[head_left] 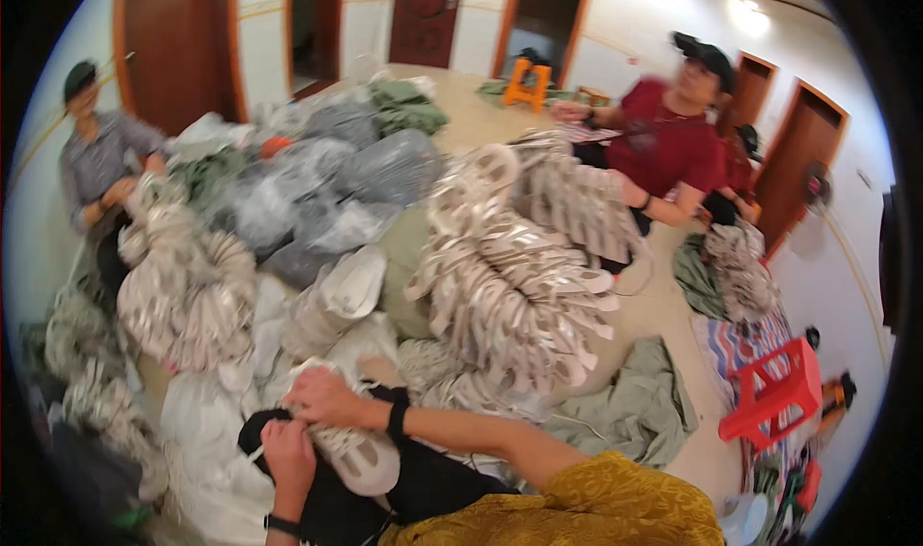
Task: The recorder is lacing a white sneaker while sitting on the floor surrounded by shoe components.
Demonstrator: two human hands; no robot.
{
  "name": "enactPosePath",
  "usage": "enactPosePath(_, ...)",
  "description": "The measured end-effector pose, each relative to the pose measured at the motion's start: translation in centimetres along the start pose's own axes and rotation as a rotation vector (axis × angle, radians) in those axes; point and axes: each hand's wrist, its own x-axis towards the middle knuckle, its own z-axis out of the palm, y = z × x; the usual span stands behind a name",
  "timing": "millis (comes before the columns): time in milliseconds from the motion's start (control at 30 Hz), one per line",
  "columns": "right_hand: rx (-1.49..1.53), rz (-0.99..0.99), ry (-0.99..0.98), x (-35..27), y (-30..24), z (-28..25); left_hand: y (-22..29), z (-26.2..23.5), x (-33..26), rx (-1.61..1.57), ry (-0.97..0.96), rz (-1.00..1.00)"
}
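Observation:
A beige shoe upper [363, 461] with long cut-out slots lies across my dark-clothed lap. My right hand [329, 399] reaches over its far end, fingers bent and closed on it. Close by on the left, my left hand [288, 453] is pinched shut near the right fingertips. A thin pale strand shows beside its fingers, but what they hold is too small to make out. Just beyond my hands, a bundle of nested pale uppers [336, 296] rests on plastic sheeting.
Large strung bundles of uppers [510, 286] rise in front of me, with grey plastic bags [389, 166] behind. One co-worker [111, 152] sits at far left, another [673, 142] at far right. A green cloth sack [625, 407] and a red stool [774, 392] lie on the right.

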Motion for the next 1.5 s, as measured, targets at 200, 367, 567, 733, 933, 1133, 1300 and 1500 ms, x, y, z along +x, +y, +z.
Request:
enactPosePath(200, 0.010, 0.041, -0.059, 0.0, 0.6, -1.1, 0.0, 1.0, 0.7, 0.028, 0.058, 0.033)
enactPosePath(367, 0.027, 0.075, -0.071, -0.1, -0.2, -1.3, 0.1, 0.6, 0.1, 0.041, 0.063, 0.026)
enactPosePath(567, 0.096, 0.106, -0.083, 0.0, -0.8, -1.4, 0.2, 0.4, -0.5, 0.048, 0.042, 0.010)
enactPosePath(733, 0.094, 0.115, -0.097, 0.1, -0.5, -1.6, 0.2, 0.5, -0.3, 0.054, 0.037, -0.003)
enactPosePath(933, 0.120, 0.128, -0.107, 0.0, -0.4, -1.7, 0.2, 0.4, -0.1, 0.068, 0.021, 0.003)
enactPosePath(1133, 0.136, 0.136, -0.086, 0.0, -0.6, -1.9, 0.3, 0.3, -0.2, 0.106, 0.015, 0.028)
enactPosePath(1300, 0.136, 0.111, -0.063, 0.1, -0.6, -2.0, 0.2, 0.3, -0.3, 0.062, -0.026, -0.009)
enactPosePath(1500, 0.153, 0.142, -0.088, 0.0, -0.6, -2.0, 0.2, 0.4, -0.3, 0.084, 0.006, 0.027)
